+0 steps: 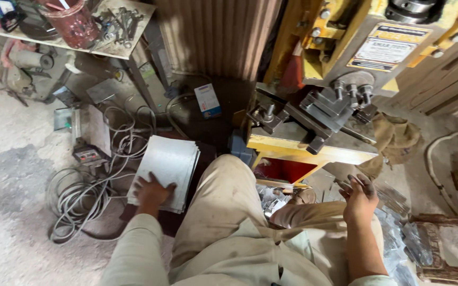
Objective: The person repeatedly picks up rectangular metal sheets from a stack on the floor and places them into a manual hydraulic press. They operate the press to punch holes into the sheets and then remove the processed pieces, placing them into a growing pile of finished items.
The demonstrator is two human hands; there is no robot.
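Left grip [152,191]: the hand lies palm down, fingers spread, flat on the near end of a stack of grey metal sheets [168,165]; it presses on the top sheet and does not close around anything.

Stack of grey metal sheets: rectangular, edges slightly fanned, lying low at the person's left, just beside the left knee [229,180]. The stack runs away from the left grip toward the back wall, so most of it lies beyond the fingertips.

Right grip [359,195]: open and empty, fingers loosely spread and darkened with grime, held in the air above the right thigh, touching nothing. It is well apart from the stack, on the far side of both legs.

Small metal cut pieces [398,233]: a shiny heap on the floor at the person's right, below and beside the right grip.

Yellow press machine [314,143]: directly ahead of the knees, with dark steel tooling [327,108] bolted on its bed.

Coiled grey cable [80,190]: on the floor left of the stack, beside a small control box [88,155].

Surface [117,50]: at upper left, carrying spanners [120,24] and a red bucket [72,21].

Small blue and white box [208,100]: on the floor by the corrugated wall.
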